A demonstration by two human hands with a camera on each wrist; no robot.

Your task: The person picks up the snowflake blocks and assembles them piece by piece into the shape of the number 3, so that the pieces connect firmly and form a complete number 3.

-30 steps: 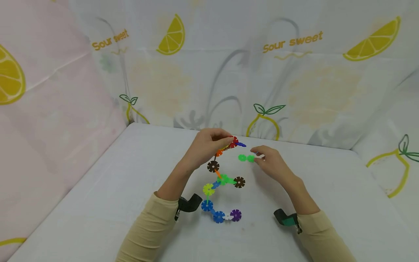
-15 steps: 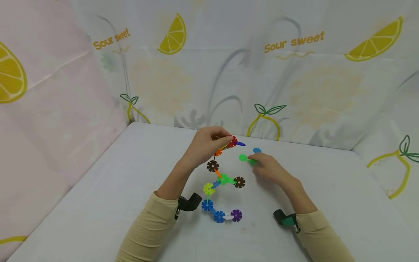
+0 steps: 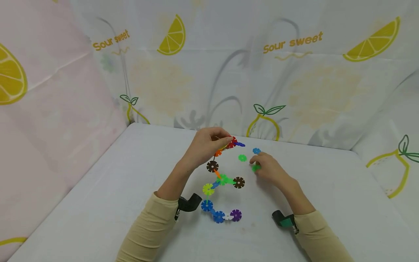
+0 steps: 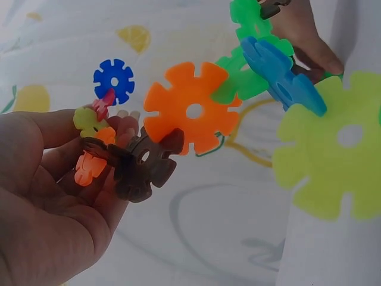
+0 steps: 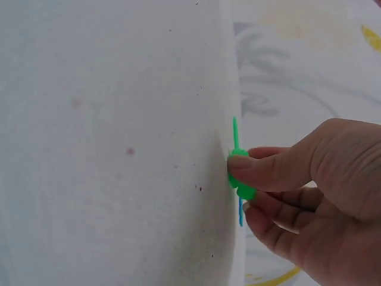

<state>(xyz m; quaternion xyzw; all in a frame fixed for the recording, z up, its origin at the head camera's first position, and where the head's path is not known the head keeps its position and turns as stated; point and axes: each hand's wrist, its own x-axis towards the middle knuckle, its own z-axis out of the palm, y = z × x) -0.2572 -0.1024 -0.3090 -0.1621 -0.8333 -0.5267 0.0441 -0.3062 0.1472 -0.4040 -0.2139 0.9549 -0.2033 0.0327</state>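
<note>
A chain of slotted plastic snowflake discs in many colours stands over the table, bent into a curved, branching shape. In the head view my left hand [image 3: 211, 143] grips its upper end, near a red disc [image 3: 232, 141] and a dark blue disc [image 3: 240, 144]. The left wrist view shows my fingers behind small orange and yellow discs, with a brown disc [image 4: 143, 170] and a large orange disc [image 4: 193, 107] beyond them. To the right, my right hand [image 3: 271, 168] pinches a green disc [image 5: 245, 192] between thumb and fingers, low over the tabletop.
A loose green disc [image 3: 242, 158] and a light blue disc [image 3: 256, 150] lie near my right fingertips. The chain's lower end, with a purple disc [image 3: 236, 215], reaches toward the front. Lemon-printed cloth [image 3: 209, 72] walls the white table [image 3: 327, 189] at the back and sides.
My right hand reached left toward the paired green discs, then drew back slightly with one of them pinched, leaving the other behind. The light blue disc came into view. The left hand stayed put.
</note>
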